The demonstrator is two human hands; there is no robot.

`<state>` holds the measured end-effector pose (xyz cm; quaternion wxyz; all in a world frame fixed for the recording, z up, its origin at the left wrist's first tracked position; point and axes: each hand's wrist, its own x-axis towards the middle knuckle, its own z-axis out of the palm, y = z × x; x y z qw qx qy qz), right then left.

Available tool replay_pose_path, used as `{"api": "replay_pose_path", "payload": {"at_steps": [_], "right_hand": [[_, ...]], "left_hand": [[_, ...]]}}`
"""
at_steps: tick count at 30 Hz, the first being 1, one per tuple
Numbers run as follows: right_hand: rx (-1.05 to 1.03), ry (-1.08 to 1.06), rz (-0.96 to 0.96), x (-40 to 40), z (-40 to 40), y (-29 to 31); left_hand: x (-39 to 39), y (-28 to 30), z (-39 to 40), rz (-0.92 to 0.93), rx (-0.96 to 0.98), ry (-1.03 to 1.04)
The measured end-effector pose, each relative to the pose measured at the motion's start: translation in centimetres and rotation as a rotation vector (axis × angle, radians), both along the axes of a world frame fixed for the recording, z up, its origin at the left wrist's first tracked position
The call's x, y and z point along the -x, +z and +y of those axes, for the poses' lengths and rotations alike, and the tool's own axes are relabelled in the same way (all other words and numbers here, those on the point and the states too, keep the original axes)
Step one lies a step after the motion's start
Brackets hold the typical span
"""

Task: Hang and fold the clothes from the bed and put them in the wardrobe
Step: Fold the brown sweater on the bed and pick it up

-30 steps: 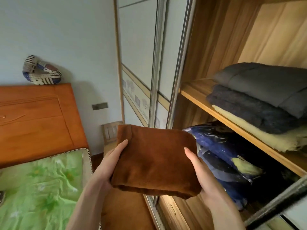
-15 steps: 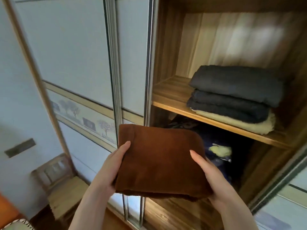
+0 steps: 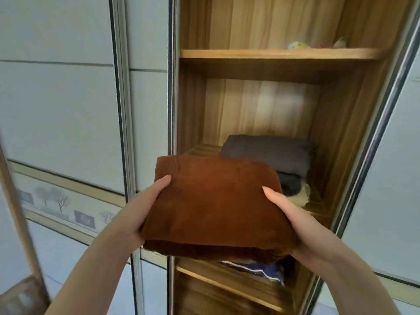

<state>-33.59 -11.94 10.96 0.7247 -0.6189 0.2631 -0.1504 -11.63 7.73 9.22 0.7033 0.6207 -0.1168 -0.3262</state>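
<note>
Open wardrobe [image 3: 354,133], folded clothes [image 3: 270,153] stacked on middle shelf. Left hand [image 3: 138,212] and right hand [image 3: 293,220] grip folded brown cloth [image 3: 216,208] by its sides, thumbs on top.

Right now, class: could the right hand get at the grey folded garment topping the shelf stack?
Probably not yet. The right hand and left hand both grip the brown folded garment, which sits between them and the grey folded garment. The wardrobe opening itself looks unobstructed.
</note>
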Motion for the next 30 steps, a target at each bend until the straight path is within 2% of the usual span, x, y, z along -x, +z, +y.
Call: {"api": "replay_pose_path", "payload": {"at_steps": [4,11,19,24,27,30], "right_hand": [[0.096,-0.027,-0.093,-1.4,-1.5,6.3],[0.146,-0.219,-0.172,-5.0,-5.9,13.2],[0.185,-0.363,-0.191,-6.8,-11.3,13.5],[0.228,-0.533,-0.193,-8.0,-14.7,12.5],[0.295,-0.597,-0.104,-9.0,-15.7,11.0],[0.410,-0.636,-0.026,-9.3,-16.1,9.8]], "left_hand": [[0.3,6.7,-1.9,-0.121,0.061,-0.006],[-2.5,13.2,-8.7,-0.101,0.133,-0.019],[-5.7,15.6,-17.3,-0.072,0.099,-0.158],[-8.0,14.8,-21.8,-0.077,0.066,-0.246],[-9.3,13.9,-23.6,-0.154,-0.028,-0.286],[-11.0,13.2,-25.0,-0.371,-0.133,-0.267]]}}
